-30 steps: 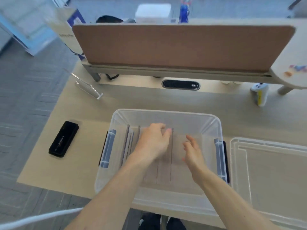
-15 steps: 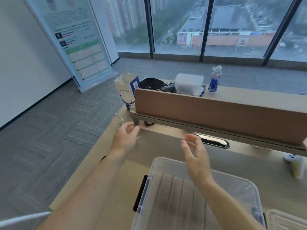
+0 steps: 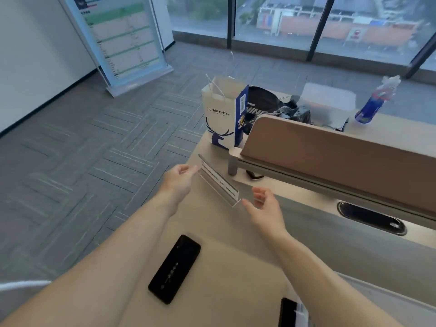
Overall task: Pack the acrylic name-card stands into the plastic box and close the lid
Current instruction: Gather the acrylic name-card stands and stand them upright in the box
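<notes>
The view has been swung up and left, away from the plastic box (image 3: 298, 313), of which only a latched corner is now seen at the bottom edge; a second ago both hands were down inside it among stands already packed. A further acrylic name-card stand (image 3: 219, 183) is now being approached where it sits on the desk (image 3: 224, 267), near the far left corner and just in front of the Luckin Coffee paper bag (image 3: 221, 114). The left hand (image 3: 177, 180) is brought to its far end and the right hand (image 3: 262, 206) to its near end — both open, fingers loosely curled, nothing clasped. Contact seems not yet made, though with the clear acrylic (and some motion blur) that cannot be settled. A black phone (image 3: 174, 269) lies on the desk between the forearms. Packing is therefore judged unfinished — this stand remains to be carried back, and the lid is not in view.
</notes>
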Tool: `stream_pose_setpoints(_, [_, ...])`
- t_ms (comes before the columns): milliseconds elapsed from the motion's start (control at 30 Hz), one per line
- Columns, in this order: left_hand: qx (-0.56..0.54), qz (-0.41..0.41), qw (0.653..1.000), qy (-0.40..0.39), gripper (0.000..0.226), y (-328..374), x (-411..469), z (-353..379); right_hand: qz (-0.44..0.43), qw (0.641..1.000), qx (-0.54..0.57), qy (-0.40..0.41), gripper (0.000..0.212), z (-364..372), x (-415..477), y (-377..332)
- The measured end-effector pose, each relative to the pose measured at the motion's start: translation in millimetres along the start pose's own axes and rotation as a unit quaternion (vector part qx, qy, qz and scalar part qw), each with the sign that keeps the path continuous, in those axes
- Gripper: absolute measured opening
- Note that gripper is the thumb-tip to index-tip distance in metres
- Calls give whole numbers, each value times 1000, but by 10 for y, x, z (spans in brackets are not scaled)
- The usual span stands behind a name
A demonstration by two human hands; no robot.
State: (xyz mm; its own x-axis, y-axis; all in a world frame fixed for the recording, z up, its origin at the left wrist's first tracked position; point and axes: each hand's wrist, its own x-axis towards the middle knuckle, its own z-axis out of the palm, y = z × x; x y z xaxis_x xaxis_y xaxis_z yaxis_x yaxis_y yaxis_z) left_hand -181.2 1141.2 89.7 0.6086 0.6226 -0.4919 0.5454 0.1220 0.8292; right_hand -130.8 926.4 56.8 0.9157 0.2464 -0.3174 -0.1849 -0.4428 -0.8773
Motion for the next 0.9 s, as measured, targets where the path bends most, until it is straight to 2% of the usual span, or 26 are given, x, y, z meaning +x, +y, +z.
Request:
stream_pose_setpoints(233, [-71, -41, 995, -62, 44, 67, 807, 103, 77, 995, -42, 49, 41, 482, 607, 155])
stream_pose_setpoints(400, [-60, -41, 994, -85, 53, -63, 1289, 247, 77, 994, -45, 58, 39, 623, 938, 272])
stream_pose_setpoints(467, [-60, -39, 992, -102, 44, -170, 1456, 305, 64, 995, -60, 45, 39, 676, 994, 317])
stream_pose_setpoints(533, [-62, -36, 990, -120, 18, -280, 1590, 362, 47, 996, -66, 35, 38, 709, 1029, 366])
stream_pose_setpoints(600, [-65, -32, 990, -122, 16, -352, 1664, 425, 37, 996, -75, 25, 34, 720, 1072, 408])
stream_pose_setpoints(733, [-2, 12, 995, -103, 24, -448, 1674, 486, 32, 990, -134, 31, 20, 655, 1150, 505])
stream_pose_setpoints(900, [104, 81, 988, -82, 21, -633, 1581, 524, 54, 980, -174, 78, 18, 255, 1234, 569])
